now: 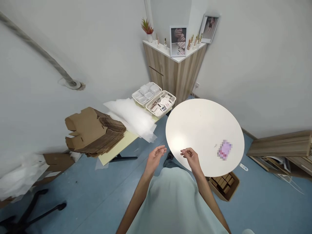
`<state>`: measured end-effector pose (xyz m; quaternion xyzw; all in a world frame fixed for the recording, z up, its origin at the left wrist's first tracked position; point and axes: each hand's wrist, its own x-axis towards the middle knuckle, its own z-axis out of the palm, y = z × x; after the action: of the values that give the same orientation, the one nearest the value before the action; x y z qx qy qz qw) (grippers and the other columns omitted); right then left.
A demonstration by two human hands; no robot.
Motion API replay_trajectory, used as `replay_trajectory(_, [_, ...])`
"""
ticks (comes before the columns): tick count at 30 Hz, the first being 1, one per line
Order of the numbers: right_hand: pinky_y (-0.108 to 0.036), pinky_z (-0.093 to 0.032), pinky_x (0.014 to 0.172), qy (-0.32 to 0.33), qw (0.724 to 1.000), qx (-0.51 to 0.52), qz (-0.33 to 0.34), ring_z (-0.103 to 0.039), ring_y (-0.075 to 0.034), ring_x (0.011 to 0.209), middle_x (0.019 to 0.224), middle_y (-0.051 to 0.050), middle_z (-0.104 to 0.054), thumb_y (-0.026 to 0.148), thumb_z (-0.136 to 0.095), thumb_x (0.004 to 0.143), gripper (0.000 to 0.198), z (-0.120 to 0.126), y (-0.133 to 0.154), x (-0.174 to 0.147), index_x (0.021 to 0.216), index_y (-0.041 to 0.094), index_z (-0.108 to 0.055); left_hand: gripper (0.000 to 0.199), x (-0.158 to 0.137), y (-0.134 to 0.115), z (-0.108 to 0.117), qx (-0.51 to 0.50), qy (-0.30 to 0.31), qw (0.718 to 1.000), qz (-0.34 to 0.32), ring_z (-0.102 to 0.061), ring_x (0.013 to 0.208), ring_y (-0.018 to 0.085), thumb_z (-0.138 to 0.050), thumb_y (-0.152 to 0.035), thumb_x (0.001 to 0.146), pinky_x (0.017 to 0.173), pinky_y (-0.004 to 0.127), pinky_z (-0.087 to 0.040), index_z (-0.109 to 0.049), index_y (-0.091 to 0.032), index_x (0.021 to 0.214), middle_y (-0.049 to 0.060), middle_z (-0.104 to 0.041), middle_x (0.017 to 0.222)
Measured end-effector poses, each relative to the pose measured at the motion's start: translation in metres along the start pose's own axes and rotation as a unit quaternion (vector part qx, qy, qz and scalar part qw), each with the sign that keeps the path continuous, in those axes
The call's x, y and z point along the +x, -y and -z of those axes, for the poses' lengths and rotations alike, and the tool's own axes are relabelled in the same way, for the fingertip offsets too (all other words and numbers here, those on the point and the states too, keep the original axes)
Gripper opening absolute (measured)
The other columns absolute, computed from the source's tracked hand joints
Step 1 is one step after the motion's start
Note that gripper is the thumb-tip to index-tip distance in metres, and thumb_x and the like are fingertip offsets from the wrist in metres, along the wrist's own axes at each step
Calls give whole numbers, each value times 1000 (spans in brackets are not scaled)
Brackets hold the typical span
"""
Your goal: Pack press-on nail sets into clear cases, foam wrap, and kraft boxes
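My left hand (156, 156) hangs in the air just left of the round white table (202, 120), its fingers loosely bent and holding nothing. Over the table's near left edge is my right hand (191, 157), with its fingers slightly curled and apart; nothing shows in it. The two palms face each other across a gap. To the right of my right hand, a blurred pink and purple item (224, 149) lies on the tabletop, with a tiny object beside it that I cannot make out.
Left, a narrow yellow table (113, 156) bears flattened cardboard boxes (90, 130), white foam sheets (134, 115) and two white baskets (158, 113) of small packets. A corner cabinet (168, 71) stands behind. Below the round table is a carton (229, 195) of small brown boxes.
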<state>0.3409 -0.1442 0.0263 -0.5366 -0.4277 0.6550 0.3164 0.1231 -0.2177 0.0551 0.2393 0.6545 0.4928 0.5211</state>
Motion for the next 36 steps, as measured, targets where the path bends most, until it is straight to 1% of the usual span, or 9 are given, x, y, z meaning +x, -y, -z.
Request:
replay_trajectory(5, [-45, -56, 95, 10, 1000, 20, -11, -75, -29, 101, 110, -11, -80, 63, -82, 83, 41, -26, 22, 58, 87, 24, -70, 61, 60, -37, 28, 36, -25, 999, 13, -74, 123, 33, -78, -65, 84, 114, 49, -54, -74, -19, 123, 16, -79, 126])
replay_trajectory(9, [-46, -56, 96, -6, 999, 28, -16, -75, -29, 101, 109, -11, -81, 62, -82, 83, 39, -35, 38, 93, 88, 25, -71, 64, 110, -53, 39, 73, -35, 997, 17, -74, 123, 31, -75, -68, 84, 114, 49, -54, -73, -19, 124, 16, -79, 127])
replay_trajectory(15, [-47, -56, 95, -60, 996, 41, -46, -76, -31, 101, 108, -11, -81, 65, -82, 81, 42, -37, 47, 115, 86, 25, -70, 64, 179, -67, 54, 140, -27, 990, 7, -76, 115, 29, -73, -69, 83, 105, 42, -57, -72, -18, 122, 16, -79, 125])
replay_trajectory(19, [-47, -56, 95, -97, 992, 38, -67, -76, -31, 101, 108, -12, -81, 65, -83, 80, 43, -44, 55, 119, 84, 24, -70, 52, 228, -83, 71, 222, -41, 974, 4, -79, 101, 27, -67, -59, 90, 93, 37, -58, -73, -19, 122, 13, -81, 117])
replay_trajectory(22, [-47, -55, 96, -132, 989, 37, -61, -75, -31, 102, 109, -11, -80, 63, -82, 82, 41, -55, 65, 120, 85, 24, -69, 39, 269, -98, 84, 347, -49, 936, -8, -78, 88, 25, -59, -46, 98, 88, 35, -55, -75, -21, 123, 8, -83, 103])
replay_trajectory(25, [-47, -54, 98, -173, 983, 34, -55, -75, -30, 104, 112, -11, -80, 61, -81, 84, 38, -71, 74, 121, 86, 25, -69, 36, 312, -110, 94, 487, -61, 871, -30, -77, 95, 29, -56, -42, 102, 88, 36, -52, -78, -23, 124, 8, -84, 94])
replay_trajectory(27, [-46, -54, 97, -199, 978, 34, -49, -75, -30, 104, 112, -10, -79, 59, -81, 84, 37, -85, 80, 122, 87, 25, -69, 38, 342, -115, 100, 543, -61, 836, -40, -75, 103, 33, -56, -41, 103, 88, 37, -52, -79, -22, 126, 12, -84, 100])
replay_trajectory(32, [-45, -55, 97, -256, 965, 31, -39, -75, -29, 105, 114, -10, -79, 58, -81, 86, 35, -128, 89, 127, 87, 25, -69, 43, 413, -115, 110, 610, -14, 791, -49, -74, 110, 37, -54, -38, 104, 89, 40, -52, -79, -16, 132, 21, -81, 112])
replay_trajectory(36, [-45, -57, 94, -285, 957, 31, -38, -76, -30, 103, 113, -10, -80, 60, -80, 86, 36, -162, 94, 126, 89, 26, -69, 42, 453, -106, 114, 648, 31, 759, -54, -74, 107, 37, -51, -34, 105, 87, 40, -53, -82, -13, 124, 25, -79, 111])
